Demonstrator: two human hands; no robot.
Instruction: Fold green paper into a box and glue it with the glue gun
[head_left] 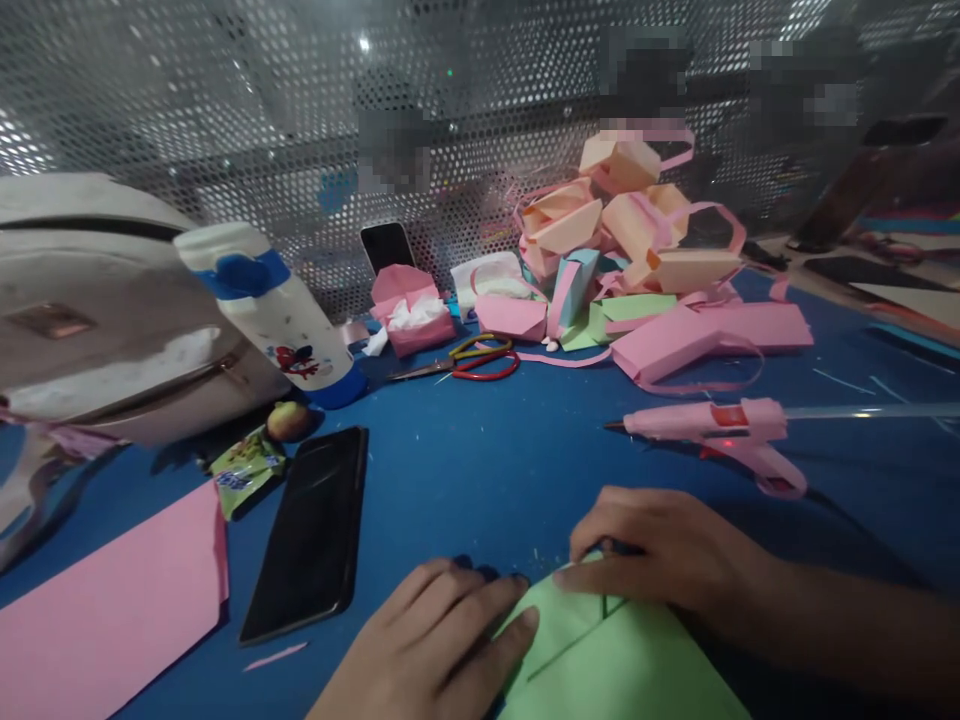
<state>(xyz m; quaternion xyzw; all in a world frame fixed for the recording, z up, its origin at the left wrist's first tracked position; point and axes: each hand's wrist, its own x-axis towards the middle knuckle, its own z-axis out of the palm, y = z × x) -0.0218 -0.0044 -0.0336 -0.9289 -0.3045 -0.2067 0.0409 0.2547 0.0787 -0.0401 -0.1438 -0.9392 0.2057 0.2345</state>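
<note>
Lying flat with its fingers slightly spread, the left hand (439, 640) rests along the left edge of a sheet of green paper (607, 670), its thumb on top. The paper is at the near edge of the view, on a blue table (450, 470). Across its far corner, the right hand (652, 550) is partly curled, thumb on the sheet and fingers bent over; whether it pinches the paper or holds the small dark thing beneath the fingers, I cannot tell. Dark lines show on the sheet near that thumb.

Beyond the right hand lies a pink glue gun (705, 420), a clear stick (862, 411) protruding from its back and its nozzle pointing left. Left of the hands are a black phone (307, 540), pink paper (127, 610), a green snack packet (247, 470) and a small fruit (289, 422). Farther back, a tilted white-and-blue bottle (277, 320) leans by a pale bag (105, 310). Scissors (484, 358) lie before a pink box (416, 335) of tissue, and paper baskets (622, 215) pile up against a metal mesh (300, 180).
</note>
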